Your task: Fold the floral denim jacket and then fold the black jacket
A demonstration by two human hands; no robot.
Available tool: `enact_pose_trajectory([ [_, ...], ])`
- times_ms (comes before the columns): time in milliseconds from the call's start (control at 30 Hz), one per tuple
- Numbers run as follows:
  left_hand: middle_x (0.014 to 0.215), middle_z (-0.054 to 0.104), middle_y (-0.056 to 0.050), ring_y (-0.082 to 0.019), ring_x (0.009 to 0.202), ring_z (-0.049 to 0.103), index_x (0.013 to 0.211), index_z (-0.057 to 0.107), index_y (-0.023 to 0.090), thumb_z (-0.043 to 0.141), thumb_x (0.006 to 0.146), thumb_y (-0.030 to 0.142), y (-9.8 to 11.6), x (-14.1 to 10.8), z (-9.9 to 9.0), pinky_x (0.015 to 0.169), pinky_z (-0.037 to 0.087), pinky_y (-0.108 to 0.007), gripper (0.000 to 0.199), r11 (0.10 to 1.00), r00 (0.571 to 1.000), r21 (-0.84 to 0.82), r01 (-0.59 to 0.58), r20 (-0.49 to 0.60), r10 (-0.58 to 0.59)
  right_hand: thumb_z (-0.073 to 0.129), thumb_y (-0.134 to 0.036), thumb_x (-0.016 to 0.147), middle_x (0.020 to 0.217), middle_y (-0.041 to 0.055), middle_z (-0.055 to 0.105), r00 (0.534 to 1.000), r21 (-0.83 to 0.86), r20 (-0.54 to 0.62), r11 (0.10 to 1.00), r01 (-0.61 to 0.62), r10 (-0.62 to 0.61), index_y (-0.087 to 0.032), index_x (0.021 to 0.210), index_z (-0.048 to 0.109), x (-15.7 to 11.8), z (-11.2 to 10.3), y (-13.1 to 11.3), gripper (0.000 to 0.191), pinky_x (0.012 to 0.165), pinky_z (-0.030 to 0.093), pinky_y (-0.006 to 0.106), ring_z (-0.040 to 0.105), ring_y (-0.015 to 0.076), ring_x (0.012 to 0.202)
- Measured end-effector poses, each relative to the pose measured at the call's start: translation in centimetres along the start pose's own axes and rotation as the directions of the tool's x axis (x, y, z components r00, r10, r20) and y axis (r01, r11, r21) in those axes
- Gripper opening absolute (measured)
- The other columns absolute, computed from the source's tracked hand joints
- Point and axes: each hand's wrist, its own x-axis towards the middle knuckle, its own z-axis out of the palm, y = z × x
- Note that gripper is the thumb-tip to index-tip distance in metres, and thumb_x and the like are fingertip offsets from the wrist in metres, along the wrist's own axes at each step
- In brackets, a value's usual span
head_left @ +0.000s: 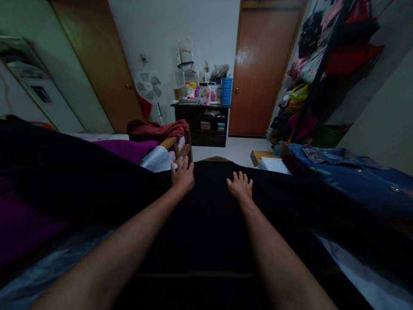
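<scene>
A large black garment (209,224) lies spread out in front of me, with its sleeves reaching to both sides and its neckline at the far edge. My left hand (183,174) rests flat on its upper left part, fingers spread. On the upper right part lies my right hand (240,185), palm down, its fingers apart too. Neither hand holds anything. Under the garment, a light patterned cloth (355,267) shows at the lower right, and a purple cloth (26,219) shows at the left.
A dark red cloth (155,129) hangs over a wooden frame at the left. Folded denim (348,172) lies at the right. Farther back stand a fan (150,86), a dark cabinet (200,137) and a wooden door (258,77). Bags (300,94) hang at the right.
</scene>
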Motion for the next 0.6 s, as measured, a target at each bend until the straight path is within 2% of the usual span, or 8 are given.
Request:
enact_pose_trajectory([
  [100,0.159,0.020,-0.007,-0.026,0.146,0.013,0.147,0.034,0.024,0.034,0.094,0.047,2.7,-1.3,0.8,0.115,0.014,-0.051,0.057,0.960,0.954,-0.198,-0.196,0.190,0.233,0.036,-0.048,0.094,0.153,0.0144,0.032,1.000,0.025,-0.020,1.000,0.006,-0.006,-0.018,0.143,0.040,0.0,-0.2,0.0,0.058,0.110,0.016,0.059,0.023,0.0333,0.141],
  [167,0.160,0.018,-0.003,-0.027,0.146,0.014,0.149,0.028,0.028,0.029,0.093,0.058,3.4,-1.8,1.5,0.115,0.017,-0.051,0.063,0.937,0.909,-0.291,-0.196,0.304,0.284,0.037,-0.040,0.094,0.154,0.0127,0.030,0.998,0.035,-0.052,0.998,0.043,-0.041,-0.018,0.143,0.041,-0.1,-0.6,-0.2,0.053,0.111,0.014,0.058,0.020,0.0309,0.142],
  [233,0.160,0.015,-0.002,-0.030,0.146,0.013,0.150,0.025,0.031,0.025,0.092,0.063,3.5,-1.9,2.0,0.114,0.018,-0.052,0.066,0.938,0.912,-0.312,-0.150,0.323,0.253,0.037,-0.031,0.094,0.156,0.0087,0.028,0.980,0.047,-0.091,0.982,0.180,-0.176,-0.020,0.142,0.041,-0.4,-1.2,-0.9,0.049,0.114,0.010,0.054,0.017,0.0248,0.144],
  [300,0.161,0.014,-0.002,-0.032,0.146,0.013,0.150,0.024,0.031,0.024,0.091,0.065,3.3,-1.8,2.3,0.114,0.018,-0.053,0.068,0.942,0.928,-0.306,-0.134,0.295,0.228,0.036,-0.030,0.095,0.156,0.0049,0.028,0.923,0.068,-0.097,0.923,0.380,-0.373,-0.022,0.143,0.040,-0.7,-1.6,-1.7,0.048,0.116,0.008,0.046,0.016,0.0189,0.145],
  [367,0.160,0.015,-0.003,-0.030,0.146,0.014,0.151,0.023,0.029,0.023,0.092,0.063,3.0,-1.6,2.4,0.114,0.019,-0.049,0.068,0.939,0.931,-0.310,-0.149,0.276,0.238,0.035,-0.038,0.097,0.155,0.0035,0.031,0.856,0.102,-0.017,0.851,0.515,-0.517,-0.024,0.144,0.038,-1.1,-1.7,-2.5,0.050,0.117,0.009,0.042,0.018,0.0169,0.144],
  [433,0.160,0.016,-0.006,-0.026,0.146,0.015,0.151,0.021,0.025,0.023,0.093,0.061,2.5,-1.5,2.4,0.115,0.019,-0.044,0.068,0.931,0.925,-0.319,-0.175,0.271,0.266,0.033,-0.048,0.096,0.154,0.0038,0.032,0.829,0.121,0.102,0.834,0.538,-0.549,-0.024,0.145,0.037,-1.5,-1.5,-2.9,0.054,0.117,0.010,0.043,0.019,0.0181,0.144],
  [500,0.160,0.016,-0.009,-0.024,0.146,0.016,0.152,0.021,0.022,0.022,0.093,0.061,1.5,-1.4,2.4,0.115,0.018,-0.043,0.070,0.936,0.922,-0.306,-0.173,0.285,0.263,0.030,-0.055,0.096,0.156,0.0042,0.028,0.841,0.105,0.172,0.858,0.503,-0.514,-0.025,0.147,0.035,-1.6,-1.2,-2.9,0.060,0.116,0.010,0.045,0.016,0.0201,0.145],
  [600,0.159,0.019,-0.012,-0.028,0.146,0.017,0.150,0.026,0.023,0.021,0.090,0.068,-0.9,-1.5,2.4,0.115,0.015,-0.049,0.075,0.977,0.936,-0.208,-0.046,0.333,0.114,0.026,-0.063,0.093,0.159,0.0044,0.018,0.882,0.065,0.181,0.900,0.431,-0.435,-0.025,0.149,0.031,-1.4,-0.7,-2.6,0.067,0.116,0.008,0.047,0.009,0.0223,0.147],
])
